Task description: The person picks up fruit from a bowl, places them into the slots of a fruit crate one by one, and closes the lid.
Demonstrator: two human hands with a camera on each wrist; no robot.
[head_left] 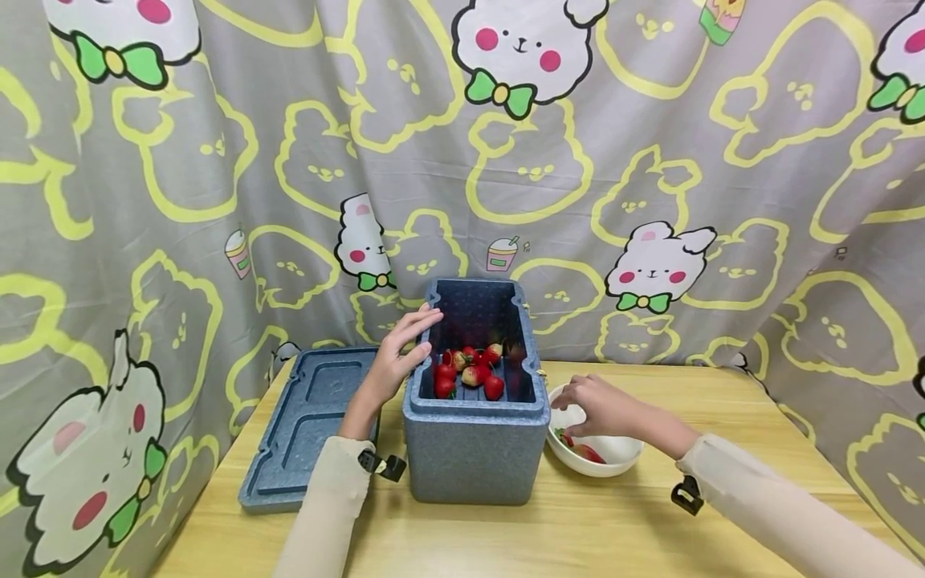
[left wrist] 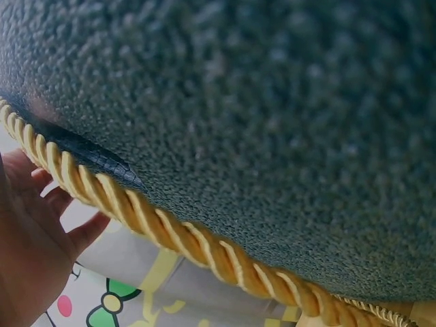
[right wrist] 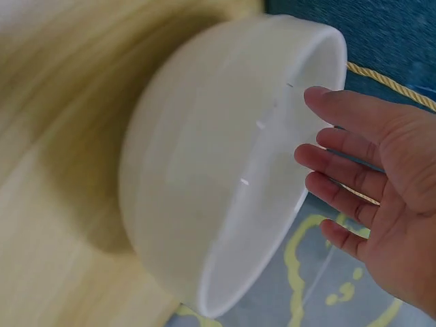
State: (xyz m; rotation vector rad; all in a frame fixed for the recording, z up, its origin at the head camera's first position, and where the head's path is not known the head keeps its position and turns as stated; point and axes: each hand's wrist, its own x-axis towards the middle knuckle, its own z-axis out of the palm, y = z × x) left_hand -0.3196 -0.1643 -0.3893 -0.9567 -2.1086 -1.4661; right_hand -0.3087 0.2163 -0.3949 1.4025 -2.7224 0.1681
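Observation:
My left hand (head_left: 396,353) rests with extended fingers on the left rim of a blue foam box (head_left: 473,457). In the left wrist view, the left hand (left wrist: 34,238) is beside the box wall, near a gold twisted rope (left wrist: 170,231). Inside the box lie several red strawberries (head_left: 495,388), some with pale patches. Over a white bowl (head_left: 623,453) at the box's right is my right hand (head_left: 596,405). Its fingers are loosely bent and hold nothing in the right wrist view, reaching past the bowl's rim. Strawberries (head_left: 588,454) lie in the bowl, partly hidden by the hand.
The box's blue lid (head_left: 289,433) lies on the wooden table (head_left: 462,542), left of the box and partly behind my left forearm. A grey curtain (head_left: 433,177) with cartoon rabbits hangs behind the table and along both sides.

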